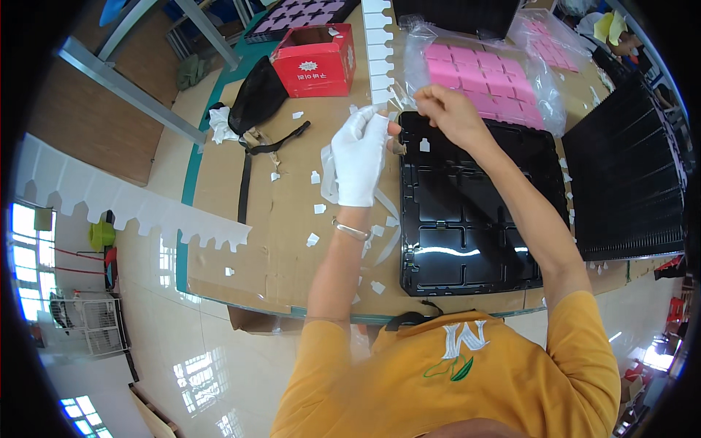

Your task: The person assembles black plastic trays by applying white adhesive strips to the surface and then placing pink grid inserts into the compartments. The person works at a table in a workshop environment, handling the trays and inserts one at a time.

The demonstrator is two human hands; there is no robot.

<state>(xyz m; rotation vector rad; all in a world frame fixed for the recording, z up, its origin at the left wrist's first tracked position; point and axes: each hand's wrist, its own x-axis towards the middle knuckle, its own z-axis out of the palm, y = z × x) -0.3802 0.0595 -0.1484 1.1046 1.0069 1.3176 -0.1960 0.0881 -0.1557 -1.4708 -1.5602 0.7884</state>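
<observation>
A white glove with bare fingertips covers my left hand (358,160), which is closed in a pinch at the left far corner of a black plastic tray (475,208). What it pinches is too small to make out. My bare right hand (454,118) hovers over the tray's far edge, thumb and fingers pressed together; anything between them cannot be made out. A small white tab (425,145) lies on the tray near its far left corner. Beyond my left hand, a white notched strip (380,55) stretches away. A loose pale ribbon (387,241) curls beside the tray.
Pink molded sheets (482,77) in clear plastic lie beyond the tray. A stack of black trays (624,171) stands at right. A red box (314,62) and a black bag (257,95) sit far left. Small white tabs dot the cardboard (281,241). Another notched strip (131,208) overhangs the left edge.
</observation>
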